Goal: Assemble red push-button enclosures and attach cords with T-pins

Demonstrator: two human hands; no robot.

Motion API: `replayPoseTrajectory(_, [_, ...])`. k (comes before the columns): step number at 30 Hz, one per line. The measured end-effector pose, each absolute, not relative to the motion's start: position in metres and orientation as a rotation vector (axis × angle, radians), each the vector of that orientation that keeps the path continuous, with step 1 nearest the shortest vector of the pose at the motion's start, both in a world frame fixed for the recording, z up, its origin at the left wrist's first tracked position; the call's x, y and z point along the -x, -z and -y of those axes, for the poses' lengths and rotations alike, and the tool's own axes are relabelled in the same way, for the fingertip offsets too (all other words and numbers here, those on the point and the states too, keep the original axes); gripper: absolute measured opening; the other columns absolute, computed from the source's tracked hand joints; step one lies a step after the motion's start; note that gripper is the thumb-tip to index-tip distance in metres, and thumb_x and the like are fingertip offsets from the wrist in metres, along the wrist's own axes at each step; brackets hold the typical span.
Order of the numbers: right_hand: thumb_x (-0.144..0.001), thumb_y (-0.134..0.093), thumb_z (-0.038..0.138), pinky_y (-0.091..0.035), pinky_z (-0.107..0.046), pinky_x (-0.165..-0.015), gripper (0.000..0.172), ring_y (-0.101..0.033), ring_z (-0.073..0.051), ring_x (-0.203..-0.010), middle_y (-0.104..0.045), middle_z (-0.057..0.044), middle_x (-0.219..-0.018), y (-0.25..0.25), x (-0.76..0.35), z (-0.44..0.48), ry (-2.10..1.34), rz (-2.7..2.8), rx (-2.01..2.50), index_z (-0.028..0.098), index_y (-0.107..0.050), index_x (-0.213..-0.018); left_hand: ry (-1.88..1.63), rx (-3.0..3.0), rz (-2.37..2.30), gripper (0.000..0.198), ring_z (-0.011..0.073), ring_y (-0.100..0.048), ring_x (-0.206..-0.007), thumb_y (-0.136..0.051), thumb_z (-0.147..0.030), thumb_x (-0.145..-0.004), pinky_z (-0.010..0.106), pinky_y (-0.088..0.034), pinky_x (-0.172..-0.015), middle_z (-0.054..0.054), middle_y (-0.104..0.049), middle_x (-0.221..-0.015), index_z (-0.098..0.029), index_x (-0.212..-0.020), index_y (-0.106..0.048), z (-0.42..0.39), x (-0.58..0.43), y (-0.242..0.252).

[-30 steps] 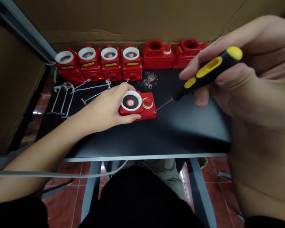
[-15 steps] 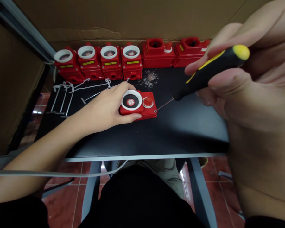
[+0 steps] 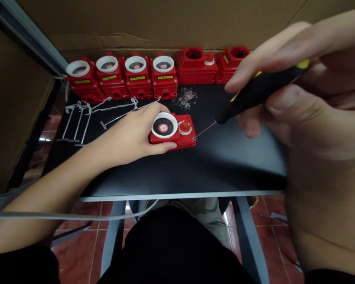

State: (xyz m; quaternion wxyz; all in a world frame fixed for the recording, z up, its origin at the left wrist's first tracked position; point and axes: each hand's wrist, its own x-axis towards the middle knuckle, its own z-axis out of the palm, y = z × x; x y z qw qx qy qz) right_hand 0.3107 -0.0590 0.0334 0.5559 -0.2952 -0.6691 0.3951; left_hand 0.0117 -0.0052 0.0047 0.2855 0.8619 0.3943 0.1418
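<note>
My left hand (image 3: 142, 132) is wrapped round a red box (image 3: 182, 141) lying on the black tabletop. This box has a round window with a white ring (image 3: 165, 125) and a red knob (image 3: 185, 126) with white material about its base. In my right hand (image 3: 307, 90) is a black and yellow screwdriver (image 3: 248, 92), held between thumb and fingers. The thin shaft slants down to the left, and its tip meets the screw (image 3: 194, 138) at the near right corner of the box.
Several red boxes with white rings (image 3: 137, 77) line the back by cardboard (image 3: 106, 23). Two red boxes without rings (image 3: 195, 71) stand to their right. Small metal T-bars (image 3: 79, 126) on white strings lie at left. White crumbs (image 3: 187, 98) are scattered behind the held box.
My right-hand fingers have shifted round the screwdriver handle, and the handle has tipped slightly. The tip stays at the corner screw. My left hand and the box keep their place.
</note>
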Motion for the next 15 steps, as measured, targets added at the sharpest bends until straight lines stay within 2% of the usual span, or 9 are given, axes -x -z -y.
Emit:
replayPoseTrajectory(3, [-0.102, -0.090, 0.026, -0.075, -0.028, -0.056, 0.033, -0.089, -0.023, -0.111, -0.089, 0.002, -0.127, -0.040, -0.313, 0.058, -0.938, 1.692, 0.594, 0.038, -0.091, -0.133, -0.386, -2.302, -1.049, 0.061, 0.0333, -0.079, -0.113, -0.088, -0.058, -0.090, 0.045, -0.060, -0.105, 0.009, -0.081, -0.128, -0.025, -0.136, -0.067, 0.005, -0.012, -0.004])
replayPoseTrajectory(5, [-0.097, -0.097, 0.032, -0.072, -0.029, -0.052, 0.030, -0.090, -0.024, -0.104, -0.090, 0.004, -0.118, -0.042, -0.312, 0.057, -0.922, 1.675, 0.632, 0.041, -0.093, -0.125, -0.386, -2.301, -1.044, 0.062, 0.0338, -0.079, -0.113, -0.088, -0.061, -0.090, 0.046, -0.060, -0.105, 0.009, -0.081, -0.129, -0.025, -0.136, -0.067, 0.004, -0.011, -0.004])
replayPoseTrajectory(7, [-0.092, -0.102, 0.034, -0.068, -0.028, -0.047, 0.024, -0.091, -0.026, -0.106, -0.089, 0.004, -0.110, -0.042, -0.311, 0.056, -0.888, 1.633, 0.660, 0.042, -0.095, -0.114, -0.380, -2.300, -1.047, 0.063, 0.0340, -0.079, -0.113, -0.088, -0.062, -0.090, 0.046, -0.060, -0.105, 0.009, -0.081, -0.129, -0.025, -0.136, -0.066, 0.004, -0.012, -0.004])
replayPoseTrajectory(9, [-0.090, -0.103, 0.033, -0.065, -0.028, -0.046, 0.027, -0.091, -0.028, -0.108, -0.088, 0.002, -0.112, -0.040, -0.311, 0.058, -0.889, 1.604, 0.673, 0.041, -0.096, -0.115, -0.376, -2.301, -1.054, 0.063, 0.0339, -0.079, -0.112, -0.088, -0.062, -0.090, 0.046, -0.060, -0.104, 0.009, -0.082, -0.129, -0.025, -0.135, -0.066, 0.004, -0.012, -0.005])
replayPoseTrajectory(12, [-0.093, -0.099, 0.028, -0.064, -0.031, -0.050, 0.036, -0.089, -0.028, -0.109, -0.087, 0.000, -0.121, -0.039, -0.312, 0.063, -0.884, 1.610, 0.736, 0.037, -0.096, -0.128, -0.374, -2.307, -1.055, 0.062, 0.0333, -0.078, -0.111, -0.088, -0.061, -0.089, 0.045, -0.060, -0.103, 0.009, -0.081, -0.129, -0.024, -0.135, -0.067, 0.004, -0.012, -0.005])
replayPoseTrajectory(15, [-0.096, -0.098, 0.029, -0.065, -0.033, -0.055, 0.031, -0.088, -0.027, -0.109, -0.086, 0.001, -0.119, -0.041, -0.312, 0.068, -0.870, 1.626, 0.782, 0.037, -0.096, -0.126, -0.375, -2.313, -1.044, 0.063, 0.0324, -0.078, -0.111, -0.088, -0.060, -0.089, 0.043, -0.059, -0.102, 0.009, -0.081, -0.129, -0.023, -0.136, -0.067, 0.003, -0.011, -0.004])
